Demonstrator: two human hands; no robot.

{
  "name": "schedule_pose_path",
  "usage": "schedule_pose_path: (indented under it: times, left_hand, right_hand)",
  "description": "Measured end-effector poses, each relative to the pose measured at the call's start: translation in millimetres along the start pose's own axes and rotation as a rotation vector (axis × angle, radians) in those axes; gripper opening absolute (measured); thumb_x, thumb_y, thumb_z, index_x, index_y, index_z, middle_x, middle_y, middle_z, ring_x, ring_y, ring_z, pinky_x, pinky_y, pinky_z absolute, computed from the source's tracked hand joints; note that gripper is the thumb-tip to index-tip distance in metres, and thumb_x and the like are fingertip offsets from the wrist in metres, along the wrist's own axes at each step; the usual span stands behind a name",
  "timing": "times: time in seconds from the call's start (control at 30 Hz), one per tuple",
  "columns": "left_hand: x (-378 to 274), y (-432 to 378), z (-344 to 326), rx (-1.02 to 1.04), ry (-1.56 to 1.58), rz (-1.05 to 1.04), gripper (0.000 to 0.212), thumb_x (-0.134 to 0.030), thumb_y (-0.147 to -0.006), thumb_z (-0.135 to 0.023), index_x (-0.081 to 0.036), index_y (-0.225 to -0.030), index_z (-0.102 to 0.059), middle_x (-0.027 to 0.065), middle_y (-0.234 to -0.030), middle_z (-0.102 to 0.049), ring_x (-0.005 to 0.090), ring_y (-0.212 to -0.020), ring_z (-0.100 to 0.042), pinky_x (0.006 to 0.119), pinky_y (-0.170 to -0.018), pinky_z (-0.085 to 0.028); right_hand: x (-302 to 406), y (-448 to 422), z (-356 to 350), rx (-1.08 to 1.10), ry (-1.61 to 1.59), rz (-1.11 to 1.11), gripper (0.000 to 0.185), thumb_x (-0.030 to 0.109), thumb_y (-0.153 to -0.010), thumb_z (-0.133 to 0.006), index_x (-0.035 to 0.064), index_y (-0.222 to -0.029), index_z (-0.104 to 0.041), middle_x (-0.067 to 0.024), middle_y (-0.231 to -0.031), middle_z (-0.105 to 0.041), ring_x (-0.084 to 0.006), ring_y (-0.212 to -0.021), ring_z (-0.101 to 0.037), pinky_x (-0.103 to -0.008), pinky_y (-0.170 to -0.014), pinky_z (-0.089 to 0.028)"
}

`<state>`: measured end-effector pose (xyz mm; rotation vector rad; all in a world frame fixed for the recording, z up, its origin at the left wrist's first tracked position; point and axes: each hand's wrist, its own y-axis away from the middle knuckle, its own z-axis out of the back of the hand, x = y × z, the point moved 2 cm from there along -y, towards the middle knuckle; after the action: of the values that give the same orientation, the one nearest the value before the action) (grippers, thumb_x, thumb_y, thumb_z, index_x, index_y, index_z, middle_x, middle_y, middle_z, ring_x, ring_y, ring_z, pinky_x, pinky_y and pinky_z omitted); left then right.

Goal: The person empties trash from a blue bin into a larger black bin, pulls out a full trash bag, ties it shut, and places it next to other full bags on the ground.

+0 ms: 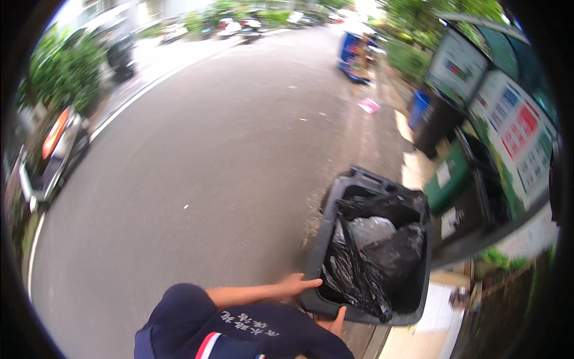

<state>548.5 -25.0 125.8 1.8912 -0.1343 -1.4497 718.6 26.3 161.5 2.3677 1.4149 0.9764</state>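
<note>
A dark grey wheeled bin (pixel 313 251) without a raised lid in view stands in front of me at the lower right. Black plastic bags (pixel 394 256) and a clear plastic bag (pixel 372 231) lie inside it. My left hand (pixel 298 286) grips the bin's near left corner, its thumb over the rim. My right hand (pixel 335 322) holds the near rim, thumb on top; its fingers are hidden below the edge.
At right, a green bin (pixel 448 175), dark bins (pixel 437 121) and a blue bin (pixel 418 107) stand by a notice board. A blue container (pixel 349 56) and pink litter (pixel 369 106) are ahead. A scooter (pixel 56 152) stands left of the road (pixel 202 157).
</note>
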Motion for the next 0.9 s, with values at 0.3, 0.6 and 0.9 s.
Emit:
schedule_pose_path:
  times: [0.3,0.6,0.9]
  left_hand:
    - [3.6,21.2,-13.1,-0.483,-0.143,-0.163,0.085,-0.054,-0.065,-0.070,0.004,-0.120,-0.040,0.0195,-0.112,-0.050,0.0309,-0.102,-0.050,0.036,-0.086,-0.041]
    - [-57.2,75.8,-53.5,-0.731,-0.752,-0.874,0.094,-0.023,-0.056,-0.079,-0.003,-0.131,-0.027,0.0181,-0.127,-0.034,0.0350,-0.118,-0.035,0.042,-0.098,-0.031]
    - [-91.8,52.6,-89.0,-0.544,-0.977,-0.794,0.086,-0.013,-0.055,-0.078,-0.013,-0.130,-0.036,0.0189,-0.129,-0.030,0.0362,-0.096,-0.053,0.041,-0.079,-0.047]
  right_hand:
    - [66.6,18.5,79.0,-0.453,0.231,-0.176,0.066,0.033,-0.073,-0.071,0.0060,-0.125,-0.040,-0.0137,-0.118,-0.047,-0.0262,-0.096,-0.051,-0.0369,-0.081,-0.042]
    - [167.9,79.5,49.1,-0.330,1.422,1.337,0.061,0.036,-0.074,-0.070,-0.0066,-0.112,-0.048,-0.0203,-0.110,-0.052,-0.0300,-0.094,-0.054,-0.0388,-0.082,-0.045]
    - [218.7,21.7,46.5,-0.240,2.067,0.992,0.091,-0.007,-0.061,-0.065,0.0177,-0.138,-0.023,-0.0161,-0.100,-0.057,-0.0303,-0.072,-0.057,-0.0394,-0.062,-0.044]
